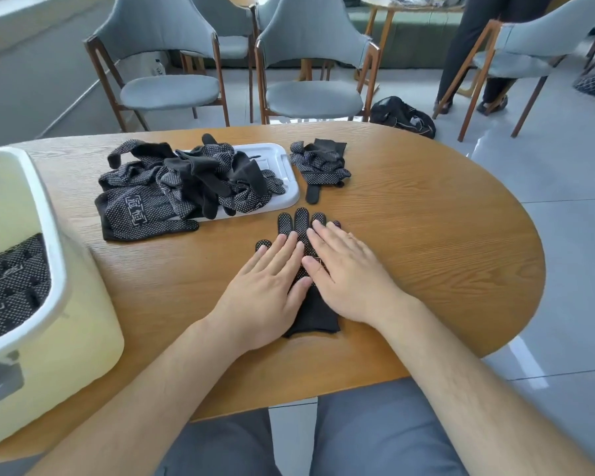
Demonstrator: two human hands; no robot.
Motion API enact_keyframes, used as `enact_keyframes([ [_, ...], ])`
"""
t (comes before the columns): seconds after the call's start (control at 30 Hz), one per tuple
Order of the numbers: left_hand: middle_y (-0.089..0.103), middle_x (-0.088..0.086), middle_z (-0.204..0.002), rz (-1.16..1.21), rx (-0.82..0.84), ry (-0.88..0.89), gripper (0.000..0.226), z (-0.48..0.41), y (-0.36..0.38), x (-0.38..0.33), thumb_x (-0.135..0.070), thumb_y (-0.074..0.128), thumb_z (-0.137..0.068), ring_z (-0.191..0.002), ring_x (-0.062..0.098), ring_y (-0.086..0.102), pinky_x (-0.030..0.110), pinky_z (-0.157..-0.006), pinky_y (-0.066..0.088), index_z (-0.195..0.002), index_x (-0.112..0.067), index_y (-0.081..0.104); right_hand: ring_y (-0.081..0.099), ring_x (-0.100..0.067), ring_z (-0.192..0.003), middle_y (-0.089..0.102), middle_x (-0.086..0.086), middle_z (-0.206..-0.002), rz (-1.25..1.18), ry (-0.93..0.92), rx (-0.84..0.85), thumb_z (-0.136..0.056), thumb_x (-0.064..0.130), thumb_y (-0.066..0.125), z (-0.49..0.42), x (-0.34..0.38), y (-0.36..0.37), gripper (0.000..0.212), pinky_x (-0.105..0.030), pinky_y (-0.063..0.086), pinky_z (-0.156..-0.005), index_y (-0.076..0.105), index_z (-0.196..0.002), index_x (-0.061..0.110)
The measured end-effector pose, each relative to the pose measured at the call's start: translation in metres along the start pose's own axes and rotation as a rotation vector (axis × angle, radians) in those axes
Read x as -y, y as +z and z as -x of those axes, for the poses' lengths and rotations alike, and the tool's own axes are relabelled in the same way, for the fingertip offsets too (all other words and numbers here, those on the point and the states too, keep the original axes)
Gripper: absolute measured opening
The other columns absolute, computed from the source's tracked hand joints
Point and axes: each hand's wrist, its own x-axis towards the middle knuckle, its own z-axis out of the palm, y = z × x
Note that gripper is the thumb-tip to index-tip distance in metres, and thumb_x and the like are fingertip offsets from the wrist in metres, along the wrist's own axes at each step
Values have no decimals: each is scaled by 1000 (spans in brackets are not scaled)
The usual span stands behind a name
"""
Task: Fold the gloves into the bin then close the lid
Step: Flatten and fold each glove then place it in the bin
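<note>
A single black dotted glove (301, 219) lies flat in the middle of the frame, its fingertips pointing to the top and its plain cuff toward the bottom. Both hands lie on it palm down. The left hand (265, 286) covers its left half and the right hand (347, 273) its right half; the fingers (323, 235) of both are straight and released, pressing the cloth and grasping nothing.

At the left edge of the frame stands the pale yellow bin (83, 321) with a white rim. It is open, and folded gloves (11, 280) lie inside it. The bin sits close to the near edge of the bench (426, 218).

Above the hands, left of centre, the white lid (282, 159) lies flat on the bench. A loose pile of gloves (186, 180) covers most of it and spills off its left side. Just right of the lid lies a smaller bundle of gloves (320, 163), apart from the pile.

The right side of the bench is bare wood out to its rounded edge, and a strip of bare wood runs between the bin and the left forearm. The near edge crosses the bottom of the frame over the person's grey trousers.

The flat glove at the lower left of the pile bears two white characters in a bracket frame; they are too small to read with certainty.

Beyond the far edge stand grey chairs (310, 63), and a dark bag (402, 115) lies on the floor.
</note>
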Motion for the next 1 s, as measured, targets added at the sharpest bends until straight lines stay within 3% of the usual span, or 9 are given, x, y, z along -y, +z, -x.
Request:
enact_keyframes([
  [0.2,-4,-5,-169,-41,-24,-24,80,4,-2,-4,-63,4,-97,-154,6,-14,30,-126,-6,-163,-18,7,-16,-8,-156,-11,9,-171,5,3,4,-109,52,19,14,-2,0,65,-37,-5,-129,3,-165,24],
  [0.37,-2,-4,-169,-51,-56,-22,79,5,-2,-6,-64,9,-98,-154,7,-12,27,-125,-9,-163,-17,8,-15,-8,-157,-10,12,-171,34,68,-15,-106,57,8,34,-7,6,63,-35,-9,-128,3,-164,32],
  [0.53,-3,-3,-169,-33,-60,-28,81,6,-2,-5,-63,7,-97,-154,7,-12,27,-125,-8,-162,-17,7,-10,-7,-157,-5,13,-171,-90,72,-102,-109,49,19,34,6,8,58,-34,-6,-128,9,-164,33],
  [0.77,-1,-1,-170,6,-24,-29,85,-9,-5,2,-60,0,-91,-155,8,-10,26,-124,-8,-162,-16,8,-5,-9,-158,2,13,-171,-37,37,-41,-111,45,22,12,0,4,54,-35,-5,-128,18,-163,33],
  [1.0,14,-8,-168,66,-152,7,70,2,-3,5,-58,20,-101,-155,4,1,32,-128,6,-161,-21,23,-6,-9,-158,1,15,-171,-12,-1,-63,-110,47,23,22,5,6,56,-36,-3,-129,14,-163,34],
])
